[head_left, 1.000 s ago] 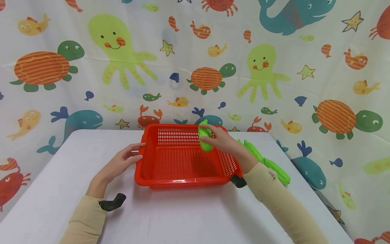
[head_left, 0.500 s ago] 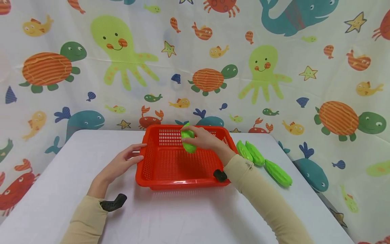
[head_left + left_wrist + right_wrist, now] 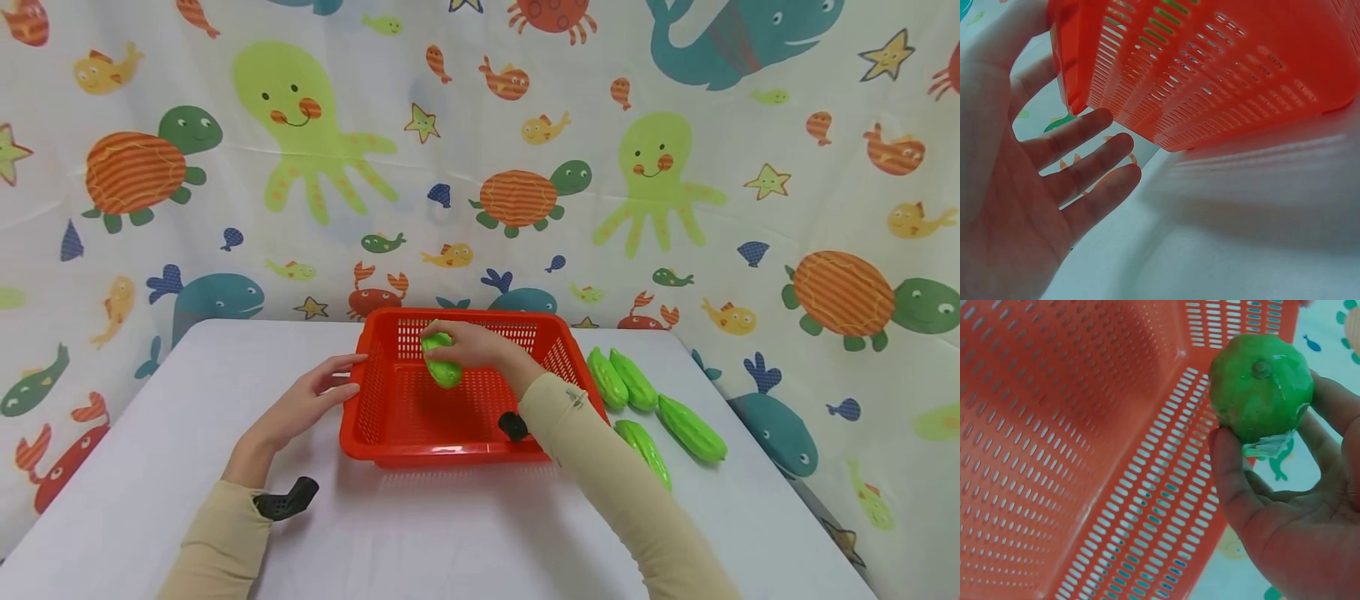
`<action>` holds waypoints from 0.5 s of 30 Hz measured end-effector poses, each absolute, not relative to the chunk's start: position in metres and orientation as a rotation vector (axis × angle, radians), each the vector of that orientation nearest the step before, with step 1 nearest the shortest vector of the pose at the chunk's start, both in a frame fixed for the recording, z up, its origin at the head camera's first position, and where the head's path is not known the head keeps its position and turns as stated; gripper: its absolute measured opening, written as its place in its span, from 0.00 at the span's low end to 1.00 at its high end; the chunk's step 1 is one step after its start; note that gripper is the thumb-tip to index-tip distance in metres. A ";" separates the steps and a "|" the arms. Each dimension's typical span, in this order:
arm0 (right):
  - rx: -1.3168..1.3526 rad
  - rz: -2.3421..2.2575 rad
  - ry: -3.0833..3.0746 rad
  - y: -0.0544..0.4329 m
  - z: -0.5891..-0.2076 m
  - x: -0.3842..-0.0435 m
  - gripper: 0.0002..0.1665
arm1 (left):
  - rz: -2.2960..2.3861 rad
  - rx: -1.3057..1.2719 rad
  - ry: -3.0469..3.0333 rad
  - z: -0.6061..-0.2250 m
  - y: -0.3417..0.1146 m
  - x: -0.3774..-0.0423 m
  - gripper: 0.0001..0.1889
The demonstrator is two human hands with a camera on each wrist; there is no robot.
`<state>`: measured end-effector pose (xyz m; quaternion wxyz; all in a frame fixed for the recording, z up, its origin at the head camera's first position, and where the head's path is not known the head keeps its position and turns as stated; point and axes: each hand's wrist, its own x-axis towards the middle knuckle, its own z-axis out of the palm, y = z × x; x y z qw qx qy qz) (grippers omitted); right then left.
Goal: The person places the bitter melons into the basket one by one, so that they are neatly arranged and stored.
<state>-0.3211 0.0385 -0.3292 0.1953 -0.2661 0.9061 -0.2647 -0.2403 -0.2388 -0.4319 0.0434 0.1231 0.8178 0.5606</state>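
Note:
A red plastic basket [image 3: 465, 454] with slotted walls stands on the white table. At its left rim is my left hand [image 3: 311, 398], with thumb and index fingertips touching the rim. The other fingers of my left hand [image 3: 1041, 194] extend loosely outside the slotted wall in the left wrist view. My right hand [image 3: 480, 346] holds a bright green ridged vegetable [image 3: 442, 360] over the inside of the basket, left of its middle. In the right wrist view, thumb and fingers pinch the green ridged vegetable [image 3: 1260, 387] around its sides, its round stub end facing the camera.
Right of the basket lie several more green ridged vegetables, among them one at the far right [image 3: 692, 429] and one partly behind the right sleeve [image 3: 645, 450]. A curtain [image 3: 450, 142] printed with sea animals hangs behind the table [image 3: 420, 533].
My right hand has carried the green vegetable leftward across the basket and slightly lower, uncovering more vegetables on the right. My left hand stays at the left rim.

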 end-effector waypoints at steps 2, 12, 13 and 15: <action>-0.729 -0.764 2.524 0.035 -0.331 -0.323 0.27 | 1.715 0.372 2.502 -0.432 -0.240 -0.240 0.34; -0.695 -0.803 2.433 0.018 -0.344 -0.331 0.29 | 1.726 0.390 2.489 -0.434 -0.241 -0.244 0.34; -0.699 -0.791 2.425 0.015 -0.346 -0.332 0.29 | 1.725 0.393 2.490 -0.434 -0.241 -0.244 0.34; -0.710 -0.763 2.407 0.009 -0.348 -0.332 0.29 | 1.723 0.398 2.492 -0.434 -0.242 -0.244 0.34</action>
